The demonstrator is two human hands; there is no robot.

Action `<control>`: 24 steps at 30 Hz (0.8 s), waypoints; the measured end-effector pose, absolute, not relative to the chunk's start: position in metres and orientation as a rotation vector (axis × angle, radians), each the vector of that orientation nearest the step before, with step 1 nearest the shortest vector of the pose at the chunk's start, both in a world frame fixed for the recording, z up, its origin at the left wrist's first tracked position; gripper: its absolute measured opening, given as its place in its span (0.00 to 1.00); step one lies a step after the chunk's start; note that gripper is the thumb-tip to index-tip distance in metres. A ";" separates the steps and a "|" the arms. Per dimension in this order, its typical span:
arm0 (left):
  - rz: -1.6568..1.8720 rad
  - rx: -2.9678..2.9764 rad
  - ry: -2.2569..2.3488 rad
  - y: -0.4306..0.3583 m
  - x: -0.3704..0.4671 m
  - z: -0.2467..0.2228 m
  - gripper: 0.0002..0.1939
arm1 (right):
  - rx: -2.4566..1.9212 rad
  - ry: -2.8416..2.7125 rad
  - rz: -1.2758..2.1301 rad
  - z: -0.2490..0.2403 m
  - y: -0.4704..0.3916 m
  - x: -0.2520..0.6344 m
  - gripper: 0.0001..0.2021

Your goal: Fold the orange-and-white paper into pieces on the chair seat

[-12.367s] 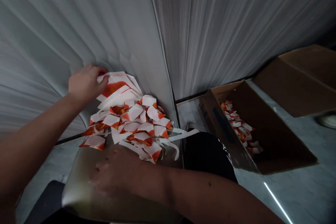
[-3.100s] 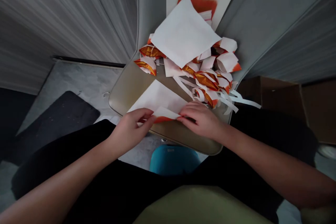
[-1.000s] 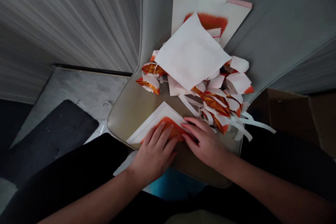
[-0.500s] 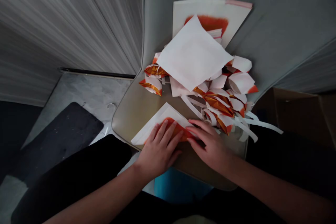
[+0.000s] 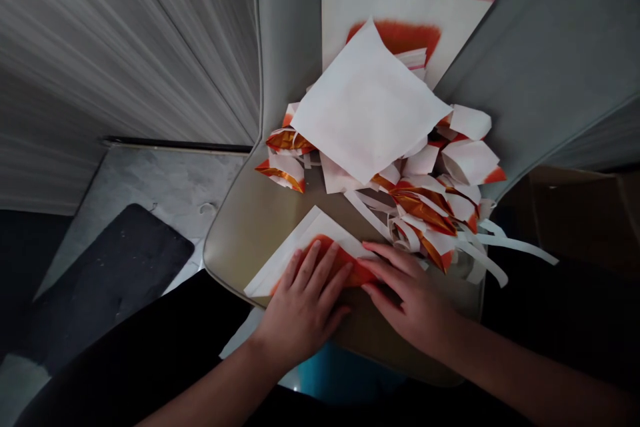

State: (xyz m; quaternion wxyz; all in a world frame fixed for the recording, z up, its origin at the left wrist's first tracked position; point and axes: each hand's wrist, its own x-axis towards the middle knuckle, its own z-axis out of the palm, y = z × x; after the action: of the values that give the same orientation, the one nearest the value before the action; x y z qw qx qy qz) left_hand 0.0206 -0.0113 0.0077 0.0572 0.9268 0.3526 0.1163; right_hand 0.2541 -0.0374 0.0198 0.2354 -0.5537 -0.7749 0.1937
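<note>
A sheet of white paper with an orange-red patch, folded into a triangle (image 5: 295, 247), lies near the front of the chair seat (image 5: 245, 220). My left hand (image 5: 303, 307) rests flat on the folded paper, fingers spread over the orange part. At the paper's right corner is my right hand (image 5: 405, 293), its fingers stretched out and touching the edge. Just beyond are several folded paper pieces (image 5: 425, 203) in white, orange and gold, heaped with curled paper strips (image 5: 493, 250). A white square sheet (image 5: 373, 107) covers part of that heap.
Larger white paper with an orange-red patch (image 5: 385, 3) leans on the grey chair back (image 5: 540, 27). A pleated curtain (image 5: 150, 47) hangs at the left above a dark mat (image 5: 115, 267). Something blue (image 5: 345, 373) shows under the seat; a brown box (image 5: 575, 213) stands at right.
The view has shifted slightly, so the chair and papers appear a little larger and lower in front. Both hands keep nearly the same place on the folded paper.
</note>
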 end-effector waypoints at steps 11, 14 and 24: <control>0.361 2.799 1.045 -0.010 0.020 0.006 0.31 | -1.528 -2.132 0.558 0.019 -0.040 0.256 0.14; 0.352 2.796 1.043 -0.011 0.019 0.005 0.31 | -1.529 -2.132 0.587 0.020 -0.039 0.256 0.14; 0.349 2.791 1.050 -0.012 0.020 0.003 0.28 | -1.440 -2.160 0.596 0.036 -0.047 0.260 0.16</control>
State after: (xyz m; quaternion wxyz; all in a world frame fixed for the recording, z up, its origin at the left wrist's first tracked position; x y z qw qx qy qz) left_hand 0.0195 -0.0117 0.0031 0.0694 0.9274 0.3489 0.1158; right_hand 0.2604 -0.0468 0.0362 0.2369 -0.5252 -0.7879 0.2174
